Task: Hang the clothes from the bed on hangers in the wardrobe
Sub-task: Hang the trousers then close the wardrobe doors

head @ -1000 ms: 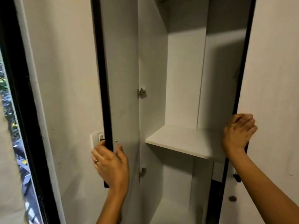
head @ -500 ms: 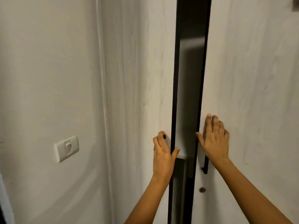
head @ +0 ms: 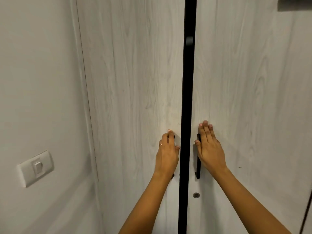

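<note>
Head view: the wardrobe fills the frame with both doors brought together, so nothing of its inside or contents can be seen. The left door (head: 135, 98) and the right door (head: 244, 98) are pale wood-grain panels standing upright, their long axes vertical, separated only by a narrow black strip (head: 187, 81) that runs from top to bottom between the two hands.

The left hand (head: 168, 152) lies flat on the left door just beside that strip, fingers extended upward and loosely together, gripping nothing; a ring (head: 160, 145) sits on one finger. A dark handle (head: 173, 137) shows only as small bits above and below this hand, mostly covered by it.

The right hand (head: 209, 149) is likewise spread flat against the right door, fingers pointing up, thumb toward the strip, holding nothing. Its thumb side overlaps a slim black vertical handle (head: 198, 166), whose lower end sticks out below the hand. Below that, a small round lock (head: 196, 195) sits in the door.

Well to the left of the left hand and lower, a white light switch (head: 36, 168) is mounted on the plain wall (head: 38, 81). No clothes or hangers appear in this view.
</note>
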